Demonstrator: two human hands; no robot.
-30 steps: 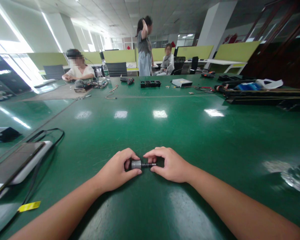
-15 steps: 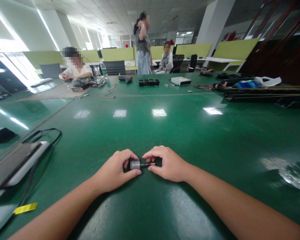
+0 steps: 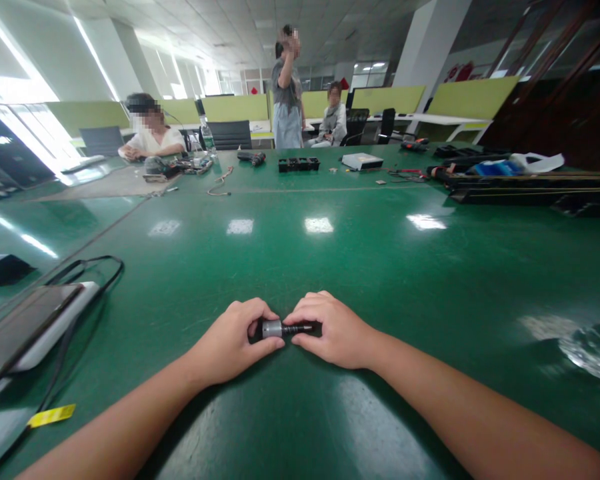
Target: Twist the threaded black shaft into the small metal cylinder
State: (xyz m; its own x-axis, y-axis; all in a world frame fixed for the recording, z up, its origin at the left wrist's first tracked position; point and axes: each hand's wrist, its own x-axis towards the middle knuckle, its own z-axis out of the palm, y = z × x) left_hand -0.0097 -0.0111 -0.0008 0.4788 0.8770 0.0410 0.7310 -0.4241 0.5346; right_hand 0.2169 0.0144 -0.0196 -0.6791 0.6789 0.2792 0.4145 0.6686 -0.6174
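A small grey metal cylinder with a dark, ridged shaft (image 3: 273, 329) lies level low over the green table, its shaft pointing right. My left hand (image 3: 235, 337) curls round the cylinder end, forefinger on the far side and thumb on the near side. Around the shaft, my right hand (image 3: 333, 331) has its fingers beyond it and its thumb nearer me, with a gap where the shaft shows. No contact between the right fingertips and the shaft can be made out. The right palm hides little of the shaft's pale tip.
On the green table (image 3: 300, 267), a phone (image 3: 35, 327) and a black cable (image 3: 65, 353) lie at left. A clear glass object (image 3: 595, 350) is at right. Farther back are a black tray-like part (image 3: 299, 165), a white box (image 3: 362, 161) and black rails (image 3: 535, 187). Three people are beyond.
The cylinder and shaft have shifted very slightly right. My right thumb and fingers have slid a little left along the shaft. The standing person's raised arm has moved.
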